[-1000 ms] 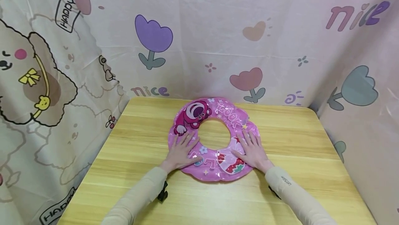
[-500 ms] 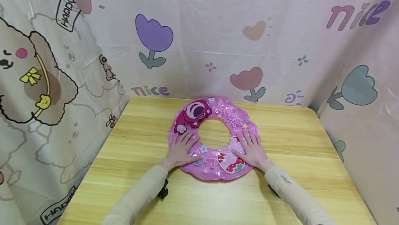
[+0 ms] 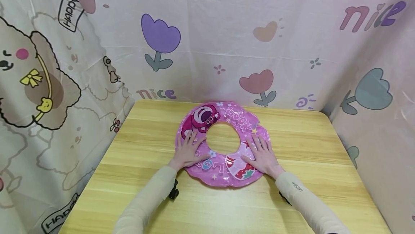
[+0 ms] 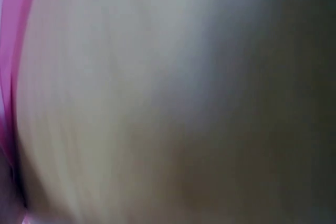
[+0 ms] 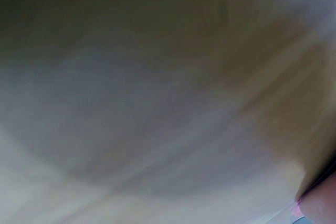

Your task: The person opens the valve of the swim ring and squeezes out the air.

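Note:
A pink inflatable swim ring (image 3: pixel 223 171) lies flat on the wooden table, printed with a bear, lettering and strawberries. Its outer edge looks wavy and creased. On the ring's left side rests my left hand (image 3: pixel 187 154), fingers spread and straight, thumb pointing inward. My right hand (image 3: pixel 264 156) lies on the right side in the same way, its fingers extended over the strawberry print. In the left wrist view a strip of the pink ring (image 4: pixel 16 30) shows at the left edge. The right wrist view is mostly blurred tabletop, with a bit of hand (image 5: pixel 320 203) at the lower right.
The light wooden table (image 3: pixel 308 144) extends around the ring on all sides. Behind it hangs a printed curtain (image 3: pixel 207 39) with tulips and lettering, and more curtain covers the left and right sides. A black strap buckle (image 3: pixel 174 190) hangs beneath the left forearm.
My left hand has shifted slightly up on the ring, its fingers now covering part of the bear's paw, and more of the lettering below it shows. The right hand stays in place.

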`<state>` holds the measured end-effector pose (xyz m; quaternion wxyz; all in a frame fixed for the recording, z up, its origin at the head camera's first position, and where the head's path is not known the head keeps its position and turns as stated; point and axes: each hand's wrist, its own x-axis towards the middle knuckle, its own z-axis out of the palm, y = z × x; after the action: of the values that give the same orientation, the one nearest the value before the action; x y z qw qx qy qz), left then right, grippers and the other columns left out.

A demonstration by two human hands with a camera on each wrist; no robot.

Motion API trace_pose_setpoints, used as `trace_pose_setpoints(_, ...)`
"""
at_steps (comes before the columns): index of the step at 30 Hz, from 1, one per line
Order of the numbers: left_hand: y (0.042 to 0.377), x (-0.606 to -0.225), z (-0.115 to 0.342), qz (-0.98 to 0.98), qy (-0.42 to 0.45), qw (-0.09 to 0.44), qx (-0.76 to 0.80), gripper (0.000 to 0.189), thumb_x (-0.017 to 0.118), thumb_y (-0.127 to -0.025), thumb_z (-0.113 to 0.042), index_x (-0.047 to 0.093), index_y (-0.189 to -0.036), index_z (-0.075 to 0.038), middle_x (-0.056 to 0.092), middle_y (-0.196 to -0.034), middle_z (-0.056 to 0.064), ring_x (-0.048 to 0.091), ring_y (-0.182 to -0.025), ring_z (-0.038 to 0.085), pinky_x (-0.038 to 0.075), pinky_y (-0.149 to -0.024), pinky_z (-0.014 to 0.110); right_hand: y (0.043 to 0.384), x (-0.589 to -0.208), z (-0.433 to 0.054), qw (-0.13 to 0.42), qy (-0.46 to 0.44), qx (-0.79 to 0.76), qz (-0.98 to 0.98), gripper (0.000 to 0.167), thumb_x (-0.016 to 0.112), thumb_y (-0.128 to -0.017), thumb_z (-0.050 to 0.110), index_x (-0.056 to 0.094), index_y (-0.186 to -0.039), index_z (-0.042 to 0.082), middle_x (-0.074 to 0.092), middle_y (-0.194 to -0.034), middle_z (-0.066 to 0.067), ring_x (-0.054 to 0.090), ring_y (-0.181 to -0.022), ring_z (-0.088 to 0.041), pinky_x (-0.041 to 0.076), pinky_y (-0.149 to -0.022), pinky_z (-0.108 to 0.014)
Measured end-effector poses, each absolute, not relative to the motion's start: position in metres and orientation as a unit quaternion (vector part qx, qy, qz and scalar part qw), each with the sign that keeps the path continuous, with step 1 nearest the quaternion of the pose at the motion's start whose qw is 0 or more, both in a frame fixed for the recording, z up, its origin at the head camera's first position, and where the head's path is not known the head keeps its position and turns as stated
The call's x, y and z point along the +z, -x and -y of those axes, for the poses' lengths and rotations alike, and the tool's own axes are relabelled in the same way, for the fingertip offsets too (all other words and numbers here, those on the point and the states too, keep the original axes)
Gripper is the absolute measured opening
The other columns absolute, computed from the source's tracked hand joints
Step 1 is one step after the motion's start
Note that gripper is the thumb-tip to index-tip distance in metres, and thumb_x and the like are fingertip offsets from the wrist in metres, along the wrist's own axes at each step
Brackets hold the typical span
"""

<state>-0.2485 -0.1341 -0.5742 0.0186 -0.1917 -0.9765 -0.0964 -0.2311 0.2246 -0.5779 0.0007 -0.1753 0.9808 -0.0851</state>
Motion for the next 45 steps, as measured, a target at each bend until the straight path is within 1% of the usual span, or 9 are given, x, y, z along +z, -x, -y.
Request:
trace_pose_setpoints(5,0.258,-0.577,0.136,0.979,0.164,0.044,-0.114,0.084,0.053,-0.086,-0.075,0.037,-0.156,-0.030,0.032,-0.161,0.009,0.026,-0.149,0.035,0.006,-0.122,0.072,0.230,-0.578,-0.223,0.001,0.180,-0.087,-0.980,0.090,0.048,-0.094,0.068,0.021,-0.162,0.015,0.012,-0.170,-0.017,0.010,-0.157,-0.043,0.005,-0.125,-0.066)
trace_pose_setpoints(7,0.261,-0.578,0.136,0.978,0.153,0.049,-0.130,0.083,0.055,-0.086,-0.074,0.039,-0.155,-0.030,0.034,-0.157,0.011,0.027,-0.147,0.037,0.007,-0.122,0.071,0.229,-0.579,-0.223,0.001,0.182,-0.088,-0.979,0.091,0.049,-0.094,0.068,0.021,-0.162,0.014,0.012,-0.170,-0.018,0.010,-0.156,-0.044,0.006,-0.125,-0.067)
trace_pose_setpoints(11,0.269,-0.579,0.135,0.980,0.141,0.053,-0.129,0.084,0.053,-0.086,-0.076,0.038,-0.156,-0.032,0.031,-0.161,0.014,0.023,-0.150,0.040,0.007,-0.123,0.069,0.230,-0.578,-0.223,0.003,0.177,-0.087,-0.980,0.091,0.049,-0.094,0.068,0.020,-0.162,0.014,0.010,-0.170,-0.017,0.008,-0.157,-0.043,0.004,-0.126,-0.066)
trace_pose_setpoints(17,0.275,-0.577,0.133,0.986,0.134,0.025,-0.096,0.090,0.047,-0.085,-0.080,0.031,-0.159,-0.032,0.017,-0.171,0.008,0.013,-0.157,0.040,0.004,-0.124,0.068,0.233,-0.576,-0.224,0.012,0.174,-0.086,-0.981,0.091,0.048,-0.094,0.068,0.019,-0.162,0.014,0.009,-0.171,-0.017,0.006,-0.157,-0.043,0.002,-0.126,-0.066)
trace_pose_setpoints(23,0.278,-0.573,0.131,0.988,0.123,-0.003,-0.092,0.094,0.046,-0.084,-0.083,0.030,-0.159,-0.029,0.017,-0.171,0.008,0.005,-0.158,0.041,0.003,-0.123,0.071,0.233,-0.576,-0.225,0.016,0.176,-0.083,-0.981,0.092,0.048,-0.094,0.069,0.018,-0.162,0.015,0.009,-0.171,-0.017,0.006,-0.157,-0.043,0.002,-0.125,-0.067)
trace_pose_setpoints(32,0.278,-0.572,0.131,0.990,0.119,-0.006,-0.077,0.096,0.044,-0.084,-0.085,0.028,-0.160,-0.028,0.017,-0.171,0.009,0.006,-0.158,0.040,0.002,-0.123,0.070,0.232,-0.575,-0.225,0.014,0.176,-0.089,-0.980,0.091,0.049,-0.095,0.067,0.019,-0.162,0.014,0.010,-0.170,-0.017,0.008,-0.157,-0.044,0.005,-0.125,-0.068)
trace_pose_setpoints(37,0.279,-0.575,0.131,0.991,0.120,-0.005,-0.067,0.096,0.041,-0.085,-0.085,0.026,-0.160,-0.029,0.014,-0.172,0.008,0.005,-0.159,0.039,0.001,-0.124,0.069,0.232,-0.574,-0.224,0.014,0.173,-0.087,-0.981,0.092,0.049,-0.094,0.068,0.019,-0.162,0.015,0.010,-0.170,-0.017,0.008,-0.157,-0.044,0.005,-0.125,-0.068)
trace_pose_setpoints(41,0.280,-0.576,0.131,0.990,0.121,-0.005,-0.067,0.094,0.040,-0.085,-0.084,0.025,-0.161,-0.031,0.010,-0.172,0.006,0.002,-0.159,0.038,-0.001,-0.124,0.069,0.231,-0.574,-0.224,0.011,0.173,-0.087,-0.981,0.092,0.049,-0.094,0.068,0.019,-0.162,0.015,0.010,-0.171,-0.016,0.008,-0.157,-0.043,0.005,-0.125,-0.067)
trace_pose_setpoints(45,0.279,-0.577,0.131,0.990,0.125,0.001,-0.073,0.092,0.042,-0.085,-0.083,0.024,-0.160,-0.034,0.010,-0.172,0.006,0.003,-0.159,0.039,-0.001,-0.123,0.070,0.232,-0.575,-0.225,0.006,0.177,-0.089,-0.980,0.091,0.050,-0.094,0.068,0.020,-0.162,0.016,0.011,-0.171,-0.016,0.009,-0.157,-0.043,0.006,-0.125,-0.067)
